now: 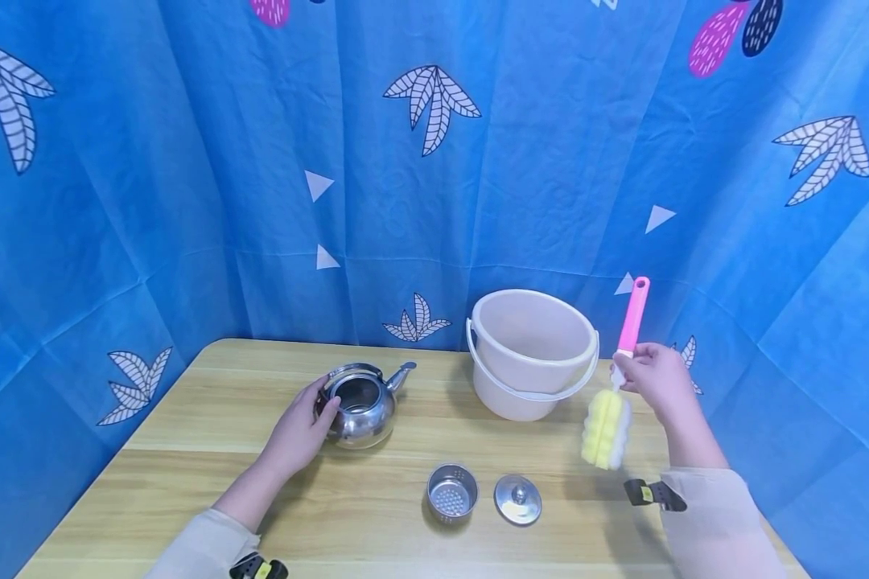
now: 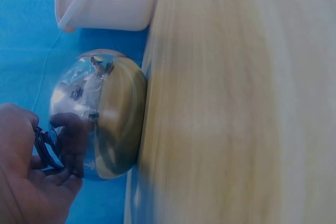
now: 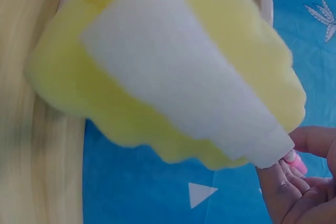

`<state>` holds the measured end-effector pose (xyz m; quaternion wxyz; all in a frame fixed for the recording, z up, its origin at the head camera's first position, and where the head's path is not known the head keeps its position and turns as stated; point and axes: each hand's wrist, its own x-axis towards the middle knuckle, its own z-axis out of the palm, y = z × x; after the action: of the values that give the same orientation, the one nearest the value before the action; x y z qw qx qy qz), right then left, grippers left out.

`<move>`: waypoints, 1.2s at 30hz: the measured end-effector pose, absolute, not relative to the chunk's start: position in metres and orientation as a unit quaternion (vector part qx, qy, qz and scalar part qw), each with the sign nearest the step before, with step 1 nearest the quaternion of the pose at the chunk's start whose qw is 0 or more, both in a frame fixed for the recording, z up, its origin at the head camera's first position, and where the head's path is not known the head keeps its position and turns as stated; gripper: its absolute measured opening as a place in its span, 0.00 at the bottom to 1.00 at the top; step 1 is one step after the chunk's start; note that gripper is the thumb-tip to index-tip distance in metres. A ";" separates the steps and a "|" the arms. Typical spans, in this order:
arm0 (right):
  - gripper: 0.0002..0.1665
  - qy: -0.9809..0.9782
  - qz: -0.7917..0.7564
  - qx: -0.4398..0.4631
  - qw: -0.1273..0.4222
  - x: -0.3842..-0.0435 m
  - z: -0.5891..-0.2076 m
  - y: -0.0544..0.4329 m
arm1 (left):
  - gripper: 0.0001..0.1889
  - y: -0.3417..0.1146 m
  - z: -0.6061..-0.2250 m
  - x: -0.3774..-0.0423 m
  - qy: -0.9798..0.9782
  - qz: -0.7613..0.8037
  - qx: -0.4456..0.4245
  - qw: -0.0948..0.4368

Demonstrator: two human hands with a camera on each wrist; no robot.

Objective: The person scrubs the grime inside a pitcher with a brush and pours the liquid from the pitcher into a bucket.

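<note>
My left hand (image 1: 306, 424) grips the folded-down handle side of a shiny steel teapot (image 1: 365, 426), which stands lidless on the table with its spout pointing to the back right. In the left wrist view, fingers curl at the teapot's dark handle (image 2: 46, 148). My right hand (image 1: 655, 375) pinches the white neck of a sponge bottle brush (image 1: 603, 434). Its pink handle points up and its yellow and white sponge head hangs over the table's right side. Close up in the right wrist view, the sponge head (image 3: 173, 66) fills much of the picture.
A white bucket (image 1: 500, 383) with its bail lowered stands at the back, between the two hands. Nearer the front sit a perforated steel strainer (image 1: 452, 492) and a round steel lid (image 1: 518, 500) with a knob. A blue patterned curtain (image 1: 420, 209) surrounds the wooden table (image 1: 210, 402).
</note>
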<state>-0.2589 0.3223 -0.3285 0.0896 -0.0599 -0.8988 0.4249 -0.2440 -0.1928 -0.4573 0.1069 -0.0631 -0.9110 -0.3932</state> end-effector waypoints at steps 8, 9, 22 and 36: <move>0.33 -0.891 0.441 -0.041 0.100 -0.252 -0.322 0.317 | 0.34 -0.193 -0.458 -0.245 -0.911 -0.393 -0.062 0.109; 0.33 -0.890 0.442 -0.036 0.102 -0.251 -0.321 0.316 | 0.35 -0.193 -0.458 -0.245 -0.911 -0.393 -0.062 0.108; 0.29 -0.893 0.432 0.001 0.130 -0.233 -0.305 0.298 | 0.33 -0.193 -0.458 -0.246 -0.909 -0.397 -0.063 0.108; 0.27 -0.882 0.451 0.018 0.133 -0.224 -0.296 0.282 | 0.33 -0.193 -0.458 -0.245 -0.910 -0.396 -0.060 0.106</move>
<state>-0.2241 0.2818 -0.2963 0.1325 0.0175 -0.8824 0.4511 -0.2454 -0.1933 -0.4581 0.1064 -0.0598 -0.9100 -0.3962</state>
